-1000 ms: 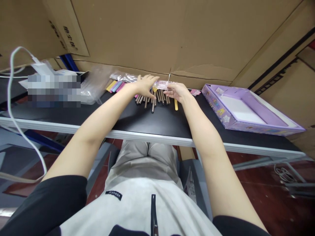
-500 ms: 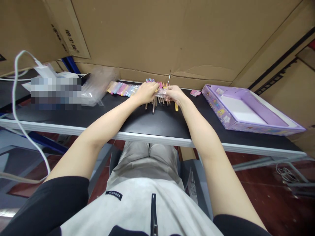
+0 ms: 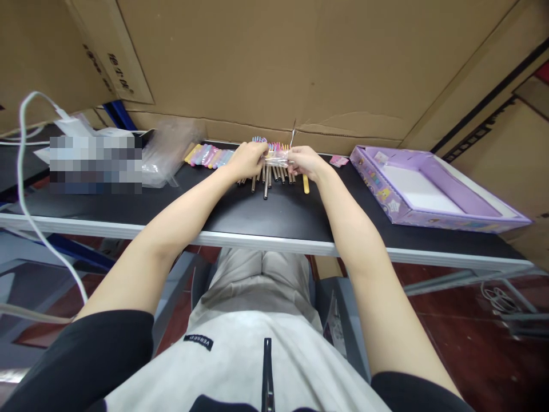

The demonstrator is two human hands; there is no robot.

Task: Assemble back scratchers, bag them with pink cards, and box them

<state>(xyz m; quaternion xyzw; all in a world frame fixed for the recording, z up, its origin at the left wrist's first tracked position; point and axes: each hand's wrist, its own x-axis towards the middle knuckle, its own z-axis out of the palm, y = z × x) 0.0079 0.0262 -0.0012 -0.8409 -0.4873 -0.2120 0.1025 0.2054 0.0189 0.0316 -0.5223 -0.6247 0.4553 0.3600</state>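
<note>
**Clear plastic wrapper (image 3: 277, 159) stretched between left hand (image 3: 249, 159) and right hand (image 3: 307, 162)**

At the upper centre of the frame, the wrapper lies across a fan of metallic sticks (image 3: 265, 190) with coloured pronged tips (image 3: 259, 139). The left hand's fingers close on its left end and partly hide the sticks. The right hand pinches the other end, its thumb and fingertips hard to separate; whether the wrapper holds anything cannot be told. The sticks' middles are covered, so they cannot be counted.

A yellow stick (image 3: 306, 184) shows just below the right hand, its upper end hidden. Left of centre, a row of pastel-coloured pieces (image 3: 208, 155) runs partly behind the left hand, near a crumpled clear bag (image 3: 163, 157). A pixelated patch at left masks whatever sits below the white plug (image 3: 72, 127).

Dark Chinese characters mark the cardboard (image 3: 278, 68) at upper left, partly blurred. A dark label (image 3: 198, 342) on the pale garment (image 3: 240, 355) reads upside down, seemingly "VERSE" plus an unclear letter. The purple box (image 3: 397, 213), on the tabletop (image 3: 274, 220) at right, carries printing too small to read, as does a pink card (image 3: 338, 161).
</note>
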